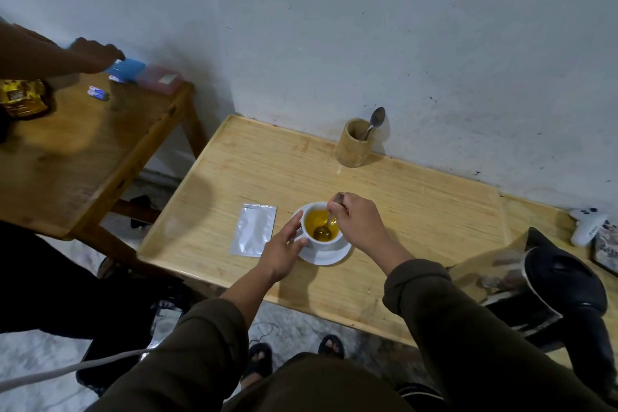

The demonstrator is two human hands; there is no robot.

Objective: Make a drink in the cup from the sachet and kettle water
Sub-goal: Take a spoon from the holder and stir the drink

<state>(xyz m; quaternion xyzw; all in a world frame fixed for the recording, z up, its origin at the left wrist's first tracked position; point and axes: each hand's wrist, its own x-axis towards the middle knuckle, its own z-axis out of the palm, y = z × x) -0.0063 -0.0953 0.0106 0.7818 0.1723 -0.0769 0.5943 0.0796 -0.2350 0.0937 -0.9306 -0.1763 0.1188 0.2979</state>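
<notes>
A white cup [329, 240] of yellow-orange liquid stands on a white saucer [329, 256] in the middle of the light wooden table [418, 211]. My right hand [361, 226] pinches the handle of a metal spoon [324, 231] whose bowl sits in the liquid. My left hand [282, 249] rests against the cup's left side, at its handle, fingers spread. A silver sachet [254, 233] lies flat just left of the cup. The black-lidded steel kettle [555, 281] stands at the table's right front.
A wooden holder [354, 148] with a second spoon [375, 122] stands by the wall. A white game controller [587, 224] lies far right. On the left, another person's hand [97, 55] reaches over a darker table [83, 150] bearing small boxes and a yellow packet [21, 100].
</notes>
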